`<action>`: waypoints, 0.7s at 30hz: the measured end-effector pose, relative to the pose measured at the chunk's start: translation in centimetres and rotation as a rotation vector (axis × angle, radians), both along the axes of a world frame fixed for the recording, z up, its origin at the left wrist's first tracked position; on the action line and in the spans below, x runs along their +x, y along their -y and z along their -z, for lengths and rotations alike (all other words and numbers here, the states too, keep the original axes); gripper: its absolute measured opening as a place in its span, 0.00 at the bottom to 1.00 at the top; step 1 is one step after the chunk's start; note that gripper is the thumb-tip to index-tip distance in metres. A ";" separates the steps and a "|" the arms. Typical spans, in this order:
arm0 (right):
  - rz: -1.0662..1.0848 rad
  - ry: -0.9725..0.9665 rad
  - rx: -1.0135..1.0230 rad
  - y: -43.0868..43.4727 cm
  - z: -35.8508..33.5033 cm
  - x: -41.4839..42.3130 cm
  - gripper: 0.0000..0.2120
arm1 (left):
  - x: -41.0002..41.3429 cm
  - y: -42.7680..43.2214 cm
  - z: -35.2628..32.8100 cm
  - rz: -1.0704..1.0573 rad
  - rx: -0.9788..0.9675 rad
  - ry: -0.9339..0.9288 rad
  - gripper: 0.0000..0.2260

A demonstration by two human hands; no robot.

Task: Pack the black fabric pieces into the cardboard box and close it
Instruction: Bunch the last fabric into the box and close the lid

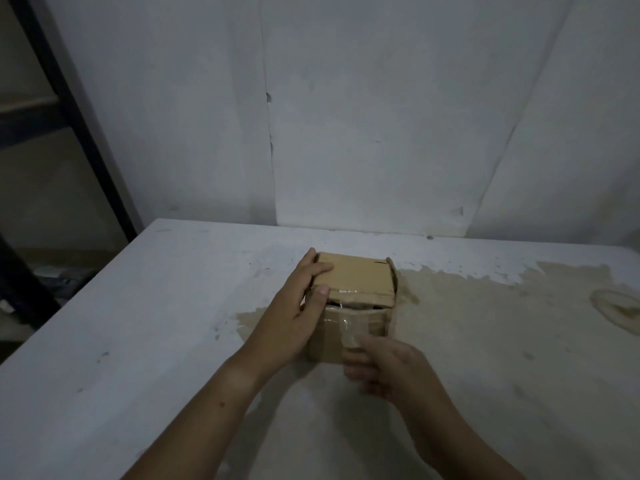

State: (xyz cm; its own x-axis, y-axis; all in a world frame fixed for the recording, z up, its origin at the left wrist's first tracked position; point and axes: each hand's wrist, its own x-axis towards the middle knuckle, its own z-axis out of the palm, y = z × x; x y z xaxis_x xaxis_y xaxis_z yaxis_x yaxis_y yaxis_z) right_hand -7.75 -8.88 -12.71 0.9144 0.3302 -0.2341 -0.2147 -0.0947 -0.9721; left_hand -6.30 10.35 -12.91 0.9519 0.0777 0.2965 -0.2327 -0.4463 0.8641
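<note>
A small brown cardboard box stands in the middle of the white table. Its lid lies folded down over the top, with a narrow dark gap along the front edge where something black shows. Clear tape shines on the lid's front and on the front wall. My left hand grips the box's left side, fingers over the lid's left edge and thumb on the front corner. My right hand is blurred, just in front of the box's lower front wall, fingers loosely curled. No loose black fabric is visible.
A white wall rises right behind the table. The table's right half has worn, brownish patches. A dark metal shelf frame stands at the left, beyond the table's left edge.
</note>
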 end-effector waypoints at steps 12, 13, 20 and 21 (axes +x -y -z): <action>0.015 0.035 0.286 -1.3 1.0 -0.1 0.11 | -0.2 -0.4 0.0 0.052 -0.006 -0.040 0.19; 0.030 0.072 0.235 -1.2 1.2 -0.1 0.08 | -0.2 -0.4 0.1 0.050 -0.020 -0.036 0.19; 0.112 0.300 0.026 -1.2 2.2 0.3 0.05 | -0.9 -0.3 0.2 0.080 0.118 -0.023 0.32; 0.133 0.313 0.022 -1.4 2.2 0.2 0.05 | -0.9 -0.3 0.3 0.085 0.169 -0.017 0.34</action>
